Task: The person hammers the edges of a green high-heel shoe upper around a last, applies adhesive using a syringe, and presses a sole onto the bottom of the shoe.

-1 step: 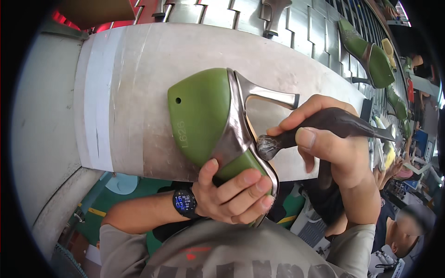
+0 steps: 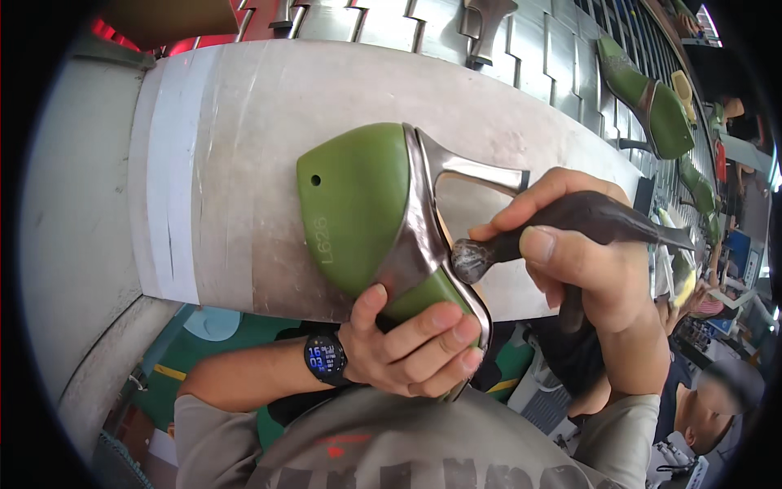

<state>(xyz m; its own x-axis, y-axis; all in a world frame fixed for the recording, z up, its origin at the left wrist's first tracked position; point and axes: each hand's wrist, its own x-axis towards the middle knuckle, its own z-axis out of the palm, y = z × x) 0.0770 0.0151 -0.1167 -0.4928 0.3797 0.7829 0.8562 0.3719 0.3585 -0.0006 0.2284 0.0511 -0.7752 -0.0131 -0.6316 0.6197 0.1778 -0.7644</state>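
A green plastic shoe last (image 2: 352,204) sits in a bronze-brown high-heeled shoe (image 2: 417,232), which lies on its side above the bench. The slim heel (image 2: 481,171) points right, toward my right hand. My left hand (image 2: 415,346) grips the front of the shoe and last from below, fingers wrapped over the green part. My right hand (image 2: 590,257) is closed around the head of a dark shoemaker's hammer (image 2: 582,216). Its round face touches or nearly touches the shoe's sole edge; the tapered end points right, and its handle hangs below, partly hidden by my fingers.
Under the shoe lies a pale, worn bench top (image 2: 244,147). Beyond it runs a slatted metal conveyor (image 2: 391,24), carrying another heeled shoe (image 2: 487,28) and more green lasts (image 2: 668,122). A co-worker (image 2: 692,399) is at the lower right.
The shoe and last have shifted very slightly right and toward me. The lower fingers of my right hand have curled in a little. The hammer's face stays at the same edge.
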